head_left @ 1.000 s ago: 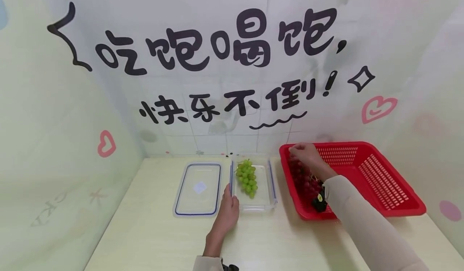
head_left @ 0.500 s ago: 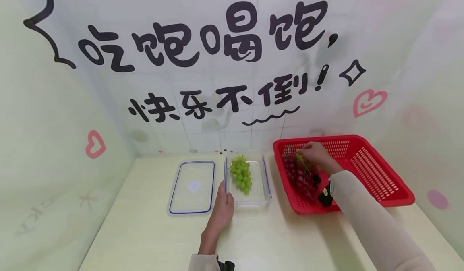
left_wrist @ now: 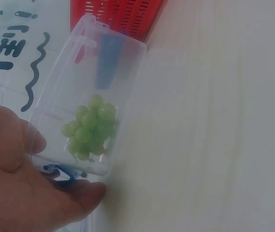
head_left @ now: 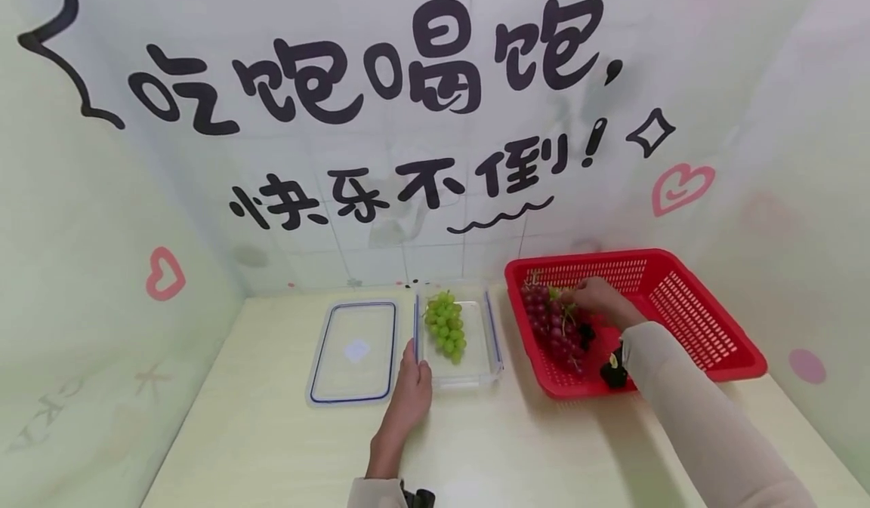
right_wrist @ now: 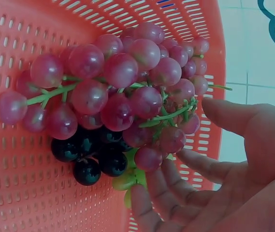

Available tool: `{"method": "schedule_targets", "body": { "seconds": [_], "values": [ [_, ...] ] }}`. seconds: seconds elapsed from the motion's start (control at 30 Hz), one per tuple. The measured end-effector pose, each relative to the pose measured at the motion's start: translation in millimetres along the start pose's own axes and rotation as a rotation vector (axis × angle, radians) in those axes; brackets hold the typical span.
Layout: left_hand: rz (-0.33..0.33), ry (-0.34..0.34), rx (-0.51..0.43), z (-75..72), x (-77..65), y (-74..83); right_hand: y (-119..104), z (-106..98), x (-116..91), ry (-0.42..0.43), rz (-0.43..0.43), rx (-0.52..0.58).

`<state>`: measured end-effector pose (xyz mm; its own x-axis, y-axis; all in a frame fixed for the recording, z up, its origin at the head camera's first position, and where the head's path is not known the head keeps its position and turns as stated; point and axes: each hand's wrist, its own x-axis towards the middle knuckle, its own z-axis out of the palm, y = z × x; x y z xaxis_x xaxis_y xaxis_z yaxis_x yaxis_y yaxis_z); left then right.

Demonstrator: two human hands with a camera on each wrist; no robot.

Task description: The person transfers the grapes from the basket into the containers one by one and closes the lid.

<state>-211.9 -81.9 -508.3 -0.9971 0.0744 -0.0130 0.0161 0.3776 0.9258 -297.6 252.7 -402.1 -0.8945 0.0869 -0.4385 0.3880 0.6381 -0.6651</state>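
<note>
A bunch of red grapes lies along the left side of the red basket. My right hand is beside it; in the right wrist view its fingers spread apart, with the thumb close to the green stem and the fingertips at the lower red grapes. Black grapes and a few green grapes show beneath the red bunch. A green grape bunch lies inside a clear plastic box. My left hand touches that box's left side, fingers straight along it and thumb by the front corner.
A clear lid with a blue seal lies flat on the table, left of the box. Behind stands a pale wall with black lettering. The basket's near rim stands between my right forearm and the table.
My right hand has moved from the basket's far left rim rightward and toward me, uncovering more red grapes. The view has swung slightly right. My left hand stays at the box.
</note>
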Motion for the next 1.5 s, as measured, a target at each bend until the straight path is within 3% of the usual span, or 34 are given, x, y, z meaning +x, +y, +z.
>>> {"method": "schedule_targets", "body": {
  "seconds": [0.37,0.73,1.5],
  "values": [
    [-0.004,0.005,-0.01,-1.4,4.1,3.4,-9.1,0.8,4.4,-0.047,0.006,-0.089],
    [-0.014,0.001,-0.02,0.9,0.7,-0.4,-3.0,8.8,5.9,-0.078,0.075,0.124],
    [0.01,-0.009,-0.007,1.5,1.4,-2.1,4.8,7.2,5.6,-0.08,0.052,0.179]
  ]
}}
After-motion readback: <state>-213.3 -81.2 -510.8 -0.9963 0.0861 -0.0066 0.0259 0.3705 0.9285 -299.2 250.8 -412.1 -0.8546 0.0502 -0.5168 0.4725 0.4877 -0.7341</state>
